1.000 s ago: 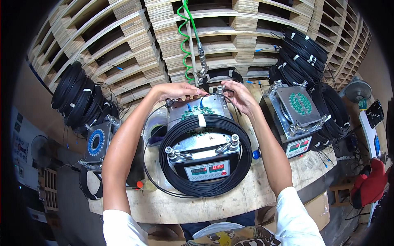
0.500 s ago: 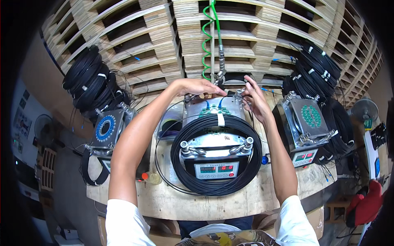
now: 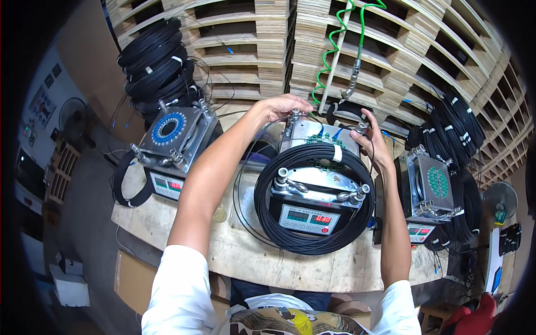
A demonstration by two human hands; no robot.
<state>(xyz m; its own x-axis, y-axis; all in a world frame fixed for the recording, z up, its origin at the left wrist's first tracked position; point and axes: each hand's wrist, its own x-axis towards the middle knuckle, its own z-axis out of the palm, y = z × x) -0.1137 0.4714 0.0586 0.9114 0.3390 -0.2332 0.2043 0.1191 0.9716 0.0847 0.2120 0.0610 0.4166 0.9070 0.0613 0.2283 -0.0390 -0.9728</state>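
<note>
A bench machine with a metal top plate (image 3: 301, 132) and lit red display stands before me. A large coil of black cable (image 3: 268, 226), bound with white tape, hangs around its front. Blue-ended leads enter green fittings (image 3: 322, 138) on the plate. My left hand (image 3: 283, 106) is at the plate's far left clamp post (image 3: 295, 115), fingers together; what they grip, if anything, is hidden. At the far right clamp post (image 3: 362, 128) is my right hand (image 3: 375, 146), its thumb beside the post and its fingers apart.
Similar machines stand left, with a blue ring fixture (image 3: 168, 129), and right, with green fittings (image 3: 438, 183). Stacks of black cable coils (image 3: 151, 64) rise behind them. A green spiral hose (image 3: 334, 50) hangs before wooden pallets (image 3: 229, 28). A fan (image 3: 500, 198) is at right.
My view has shifted, so the bench sits differently in the picture. My left fingers have moved from over the plate to its far left post. My right thumb has come closer to the far right post.
</note>
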